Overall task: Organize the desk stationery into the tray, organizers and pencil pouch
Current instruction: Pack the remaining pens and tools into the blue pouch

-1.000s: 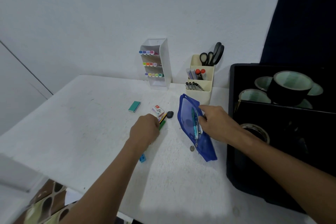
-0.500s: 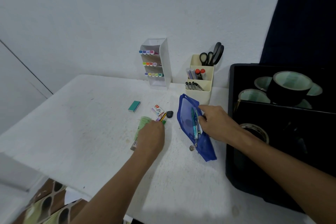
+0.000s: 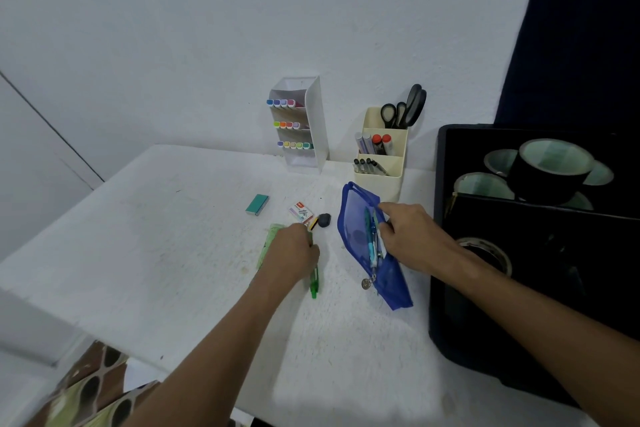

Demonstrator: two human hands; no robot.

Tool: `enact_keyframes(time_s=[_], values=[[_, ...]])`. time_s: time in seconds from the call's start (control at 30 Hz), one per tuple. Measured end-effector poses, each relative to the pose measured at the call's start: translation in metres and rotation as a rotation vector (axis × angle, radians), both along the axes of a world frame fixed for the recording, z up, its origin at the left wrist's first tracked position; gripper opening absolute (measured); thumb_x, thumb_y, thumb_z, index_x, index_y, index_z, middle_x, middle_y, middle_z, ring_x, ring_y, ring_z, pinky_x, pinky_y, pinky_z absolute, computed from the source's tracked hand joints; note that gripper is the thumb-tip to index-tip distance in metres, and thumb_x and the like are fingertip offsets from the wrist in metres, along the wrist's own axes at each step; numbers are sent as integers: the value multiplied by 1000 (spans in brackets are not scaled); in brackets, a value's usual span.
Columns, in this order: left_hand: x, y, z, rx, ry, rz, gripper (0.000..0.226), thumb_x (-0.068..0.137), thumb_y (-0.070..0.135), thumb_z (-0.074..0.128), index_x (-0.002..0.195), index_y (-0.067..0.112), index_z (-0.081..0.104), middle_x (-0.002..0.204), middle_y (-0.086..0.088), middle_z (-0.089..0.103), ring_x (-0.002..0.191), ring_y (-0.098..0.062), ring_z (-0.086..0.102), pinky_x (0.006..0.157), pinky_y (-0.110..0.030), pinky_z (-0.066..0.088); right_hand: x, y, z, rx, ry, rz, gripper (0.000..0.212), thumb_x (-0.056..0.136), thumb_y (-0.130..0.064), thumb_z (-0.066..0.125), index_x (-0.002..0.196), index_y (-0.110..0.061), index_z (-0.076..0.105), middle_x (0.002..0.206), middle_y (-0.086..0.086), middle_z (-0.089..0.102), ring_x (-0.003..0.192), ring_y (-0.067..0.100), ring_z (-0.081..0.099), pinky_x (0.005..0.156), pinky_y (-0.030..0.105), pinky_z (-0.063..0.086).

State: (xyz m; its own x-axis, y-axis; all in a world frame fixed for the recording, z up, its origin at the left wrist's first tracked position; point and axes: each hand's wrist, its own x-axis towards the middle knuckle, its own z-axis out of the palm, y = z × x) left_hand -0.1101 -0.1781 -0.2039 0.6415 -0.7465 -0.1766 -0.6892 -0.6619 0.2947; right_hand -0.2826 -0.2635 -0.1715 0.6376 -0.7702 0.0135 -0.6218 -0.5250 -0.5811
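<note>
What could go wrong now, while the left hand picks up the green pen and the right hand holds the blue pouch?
1. The left hand grips the green pen near one end, so it may slip from the grip.
2. The blue pouch lies flat and the right hand holds only one edge of the opening, so the pen may miss it.
3. The small dark eraser lies close and may be knocked.

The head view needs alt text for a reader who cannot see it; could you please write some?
A person's left hand grips a green pen on a white table, while the right hand holds open a blue pouch with pens inside. Behind stand a marker rack and a cream organizer with scissors; a black tray of tape rolls sits right.
</note>
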Motion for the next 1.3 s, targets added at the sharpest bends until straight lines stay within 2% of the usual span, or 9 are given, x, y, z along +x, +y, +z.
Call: enact_keyframes(time_s=[0.13, 0.23, 0.4, 0.53, 0.67, 0.8, 0.9, 1.0, 1.3], values=[[-1, -3, 24, -230, 160, 62, 25, 91, 28, 61, 111, 14, 65, 107, -5, 68, 79, -12, 61, 70, -21, 50, 1, 1, 0, 7, 14, -9, 24, 97, -21, 46, 117, -10, 54, 107, 10, 62, 90, 20, 63, 74, 26, 53], [-7, -9, 45, -384, 389, 80, 22, 88, 27, 64, 106, 15, 68, 98, -4, 70, 72, -14, 67, 61, -24, 56, 2, 1, 1, 13, 29, -10, 24, 97, -20, 48, 118, -10, 53, 109, 10, 62, 92, 21, 63, 77, 27, 52], [-31, -21, 57, -314, 548, 1, 10, 88, 15, 61, 91, 9, 68, 74, -8, 70, 55, -13, 65, 47, -21, 53, 1, 0, 1, -3, 15, 3, 21, 97, -17, 46, 114, -9, 55, 109, 11, 62, 93, 23, 62, 78, 30, 54], [-44, -32, 50, -321, 576, 12, 14, 88, 15, 59, 80, 9, 69, 67, -12, 69, 56, -22, 66, 66, -35, 61, 0, 0, 3, -7, 13, 2, 21, 96, -15, 46, 114, -8, 56, 107, 11, 62, 89, 21, 61, 75, 28, 52], [-43, -35, 44, -368, 433, -32, 13, 85, 18, 61, 73, 19, 66, 75, -10, 73, 69, -26, 71, 70, -41, 60, 0, 0, 3, 0, 13, 6, 21, 95, -15, 50, 113, -7, 56, 108, 11, 62, 91, 23, 62, 80, 32, 54], [-20, -32, 41, -298, 374, 6, 18, 88, 16, 63, 105, 15, 69, 101, -3, 69, 83, -22, 68, 71, -34, 60, 0, 1, 3, -12, 31, 13, 21, 96, -18, 50, 113, -7, 55, 108, 11, 62, 92, 24, 63, 77, 30, 54], [4, -23, 35, -286, 290, 66, 23, 86, 17, 67, 109, 15, 68, 111, -3, 68, 94, -19, 66, 88, -34, 55, 0, 0, 2, -17, 29, 15, 20, 97, -19, 48, 110, -6, 55, 106, 11, 62, 89, 23, 63, 72, 27, 54], [24, -8, 31, -233, 185, 62, 26, 86, 15, 64, 112, 15, 66, 119, -4, 66, 98, -17, 63, 84, -24, 50, 0, 0, 1, -17, 37, 9, 19, 97, -20, 48, 110, -8, 55, 105, 9, 61, 87, 19, 61, 72, 25, 53], [40, 11, 11, 39, 54, -5, 25, 88, 26, 63, 110, 17, 68, 110, -4, 64, 94, -17, 58, 80, -26, 50, 0, 1, 0, -31, 39, 15, 20, 97, -21, 46, 110, -8, 55, 105, 10, 62, 90, 21, 63, 74, 28, 55]])
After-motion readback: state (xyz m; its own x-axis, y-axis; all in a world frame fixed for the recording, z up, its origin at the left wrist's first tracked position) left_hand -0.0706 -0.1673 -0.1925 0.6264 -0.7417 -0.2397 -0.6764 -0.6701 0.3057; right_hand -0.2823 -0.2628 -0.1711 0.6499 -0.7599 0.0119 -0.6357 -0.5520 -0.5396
